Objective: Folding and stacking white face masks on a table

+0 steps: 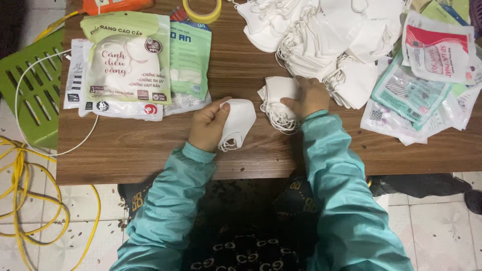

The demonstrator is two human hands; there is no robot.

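My left hand (208,124) grips a folded white face mask (238,122) just above the brown wooden table (150,145). My right hand (308,96) rests on a small stack of white masks (277,103) whose ear loops spill toward me. Both arms wear teal sleeves. A big loose heap of white masks (326,35) lies beyond the right hand, at the table's far side.
Filled green-and-white mask packets (125,60) lie at the far left, empty printed pouches (422,85) at the right. A yellow tape roll (202,11) sits at the far edge. A green slatted crate (30,85), white cord and yellow cable (20,190) lie on the tiled floor at left.
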